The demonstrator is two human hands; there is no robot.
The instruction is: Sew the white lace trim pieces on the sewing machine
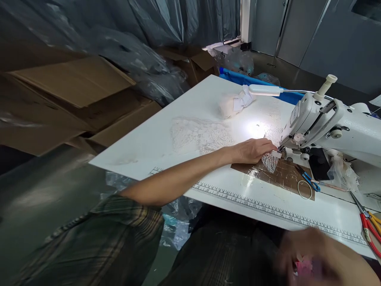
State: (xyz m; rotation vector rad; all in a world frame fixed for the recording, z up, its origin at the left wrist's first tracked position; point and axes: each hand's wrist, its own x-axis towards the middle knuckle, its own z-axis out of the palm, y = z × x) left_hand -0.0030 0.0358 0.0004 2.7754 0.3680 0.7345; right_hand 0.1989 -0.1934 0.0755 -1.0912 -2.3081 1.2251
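Observation:
My left hand [255,151] lies at the needle area of a white sewing machine [315,119]. Its fingers are pressed together on a piece of white lace [270,162], close to the presser foot. A small white strip lies on that lace by the fingertips. Down at the lower right, below the table edge, my right hand [315,254] is smeared by motion. Something small and pink [304,265] shows among its fingers; whether they grip it cannot be made out.
More lace [202,133] and a pale fabric bundle [236,102] lie on the white table [143,153]. Blue scissors [308,178], a cream ring [304,190] and red-handled scissors [367,226] lie right. Cardboard boxes [74,83] stand left. A lamp [264,90] lights the machine.

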